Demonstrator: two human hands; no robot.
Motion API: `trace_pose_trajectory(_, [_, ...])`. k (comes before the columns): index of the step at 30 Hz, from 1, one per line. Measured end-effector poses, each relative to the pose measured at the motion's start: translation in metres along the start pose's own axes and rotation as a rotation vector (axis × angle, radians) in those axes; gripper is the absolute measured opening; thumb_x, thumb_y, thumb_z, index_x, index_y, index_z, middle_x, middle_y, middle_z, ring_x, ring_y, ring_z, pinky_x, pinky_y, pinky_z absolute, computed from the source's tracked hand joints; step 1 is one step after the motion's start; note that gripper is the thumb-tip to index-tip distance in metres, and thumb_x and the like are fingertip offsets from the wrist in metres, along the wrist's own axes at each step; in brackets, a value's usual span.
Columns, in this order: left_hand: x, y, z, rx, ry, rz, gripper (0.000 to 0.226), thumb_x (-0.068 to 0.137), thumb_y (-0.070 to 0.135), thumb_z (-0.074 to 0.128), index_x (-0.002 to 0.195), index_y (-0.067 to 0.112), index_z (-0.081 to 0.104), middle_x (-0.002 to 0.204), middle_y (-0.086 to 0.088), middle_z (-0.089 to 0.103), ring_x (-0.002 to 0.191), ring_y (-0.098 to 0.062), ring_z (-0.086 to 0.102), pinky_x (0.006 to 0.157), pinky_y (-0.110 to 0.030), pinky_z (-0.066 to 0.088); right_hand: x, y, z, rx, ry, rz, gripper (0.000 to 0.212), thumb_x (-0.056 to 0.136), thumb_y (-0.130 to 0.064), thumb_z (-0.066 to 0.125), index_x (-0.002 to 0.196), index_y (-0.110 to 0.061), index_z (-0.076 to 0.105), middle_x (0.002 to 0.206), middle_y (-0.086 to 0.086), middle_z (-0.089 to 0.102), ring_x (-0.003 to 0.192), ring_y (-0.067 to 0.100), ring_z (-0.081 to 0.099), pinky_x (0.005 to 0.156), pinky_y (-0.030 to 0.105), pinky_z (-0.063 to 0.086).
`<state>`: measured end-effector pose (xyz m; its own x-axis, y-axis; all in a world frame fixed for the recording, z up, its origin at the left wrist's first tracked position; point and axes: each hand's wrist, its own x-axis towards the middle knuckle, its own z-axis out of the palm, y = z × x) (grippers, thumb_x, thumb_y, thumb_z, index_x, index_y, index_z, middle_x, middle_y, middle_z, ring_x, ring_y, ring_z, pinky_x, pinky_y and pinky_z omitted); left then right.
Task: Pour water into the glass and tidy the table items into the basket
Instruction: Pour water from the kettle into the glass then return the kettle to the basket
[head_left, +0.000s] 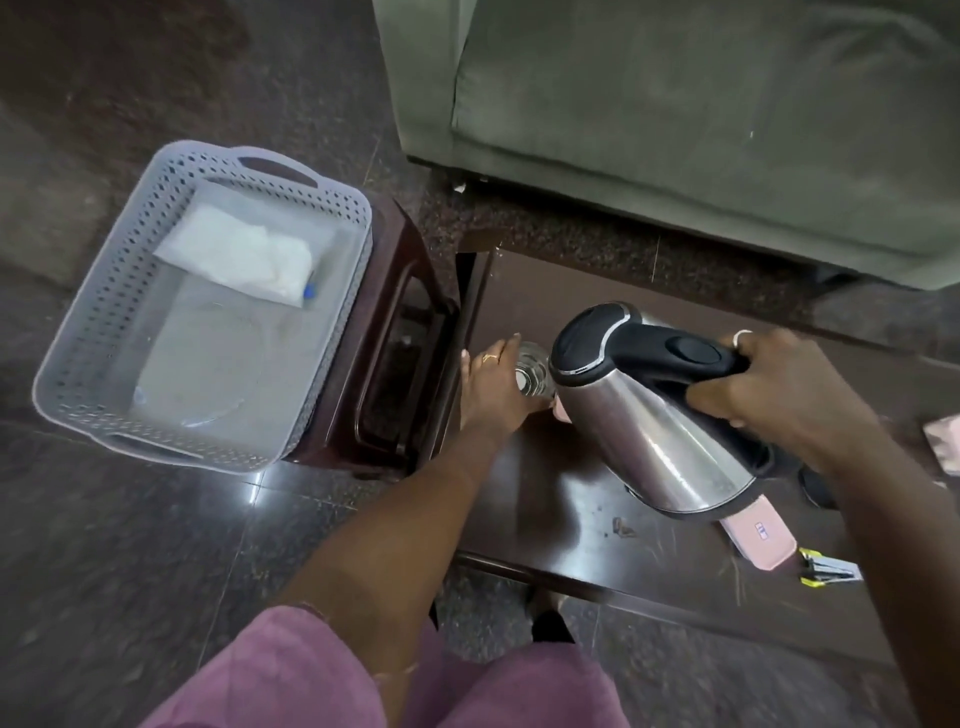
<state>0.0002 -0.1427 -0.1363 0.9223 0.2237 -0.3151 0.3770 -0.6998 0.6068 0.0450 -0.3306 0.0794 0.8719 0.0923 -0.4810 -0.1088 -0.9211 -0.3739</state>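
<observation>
Steel kettle (654, 415) tilted over glass (532, 374) — left hand (493, 387) holding.

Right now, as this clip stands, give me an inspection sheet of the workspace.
Surface: dark wooden table, glossy and scratched.
Job's things: steel kettle tilted toward the glass; grey basket on a brown stool, holding a white packet.
Clutter: pink case and a small yellow-black tool at the table's near edge.
Grippers: left hand steadies the glass; right hand grips the kettle handle.
Cables: nothing seen.
Surroundings: green sofa, dark stone floor.
</observation>
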Motion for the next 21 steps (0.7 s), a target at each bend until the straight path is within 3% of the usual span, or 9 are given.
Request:
trace_pose_trajectory(4, [-0.002,-0.003,0.001,-0.141,-0.009,-0.048,0.098,0.065,0.034,0.078,0.144,0.015,0.024,0.130,-0.015,0.055,0.128,-0.030,0.044,0.119,-0.039,0.016,0.009,-0.010,0.013,-0.138,-0.051,-0.012,0.016,0.060,-0.025,0.070,0.062,-0.017,0.056,0.064,0.003,0.057,0.061,0.017,0.052,0.046,0.024,0.032])
trace_pose_trajectory(8, [-0.009,-0.007,0.001,-0.287,-0.020,-0.031,0.087,0.068,0.027,0.077,0.140,0.013,0.031,0.137,-0.014,0.050,0.131,-0.033,0.041,0.115,-0.043,0.026,0.015,-0.020,0.021,-0.217,-0.070,-0.012,0.021,0.058,-0.033,0.068,0.064,-0.021,0.051,0.074,0.008,0.055,0.070,0.030,0.054,0.050,0.025,0.033])
trace_pose_trajectory(12, [-0.012,-0.014,-0.001,-0.297,-0.017,0.024,0.093,0.062,0.025,0.083,0.139,0.006,0.034,0.143,-0.014,0.043,0.132,-0.032,0.039,0.113,-0.045,0.029,0.019,-0.031,0.024,-0.280,-0.074,-0.010,0.025,0.058,-0.036,0.067,0.070,-0.022,0.050,0.081,0.012,0.054,0.073,0.033,0.055,0.062,0.029,0.039])
trace_pose_trajectory(16, [-0.013,-0.017,-0.001,-0.311,-0.029,-0.020,0.099,0.059,0.028,0.085,0.140,0.010,0.033,0.142,-0.011,0.046,0.132,-0.029,0.041,0.113,-0.042,0.029,0.021,-0.040,0.027,-0.334,-0.062,0.028,0.036,0.060,-0.036,0.067,0.090,-0.020,0.057,0.088,0.012,0.051,0.078,0.033,0.054,0.068,0.031,0.041])
trace_pose_trajectory(21, [-0.015,-0.018,0.002,-0.383,-0.016,-0.057,0.100,0.057,0.029,0.086,0.141,0.013,0.033,0.142,-0.008,0.048,0.132,-0.025,0.042,0.115,-0.047,0.027,0.025,-0.046,0.025,-0.376,-0.070,0.025,0.035,0.060,-0.034,0.067,0.088,-0.016,0.056,0.082,0.011,0.049,0.075,0.032,0.051,0.068,0.031,0.041])
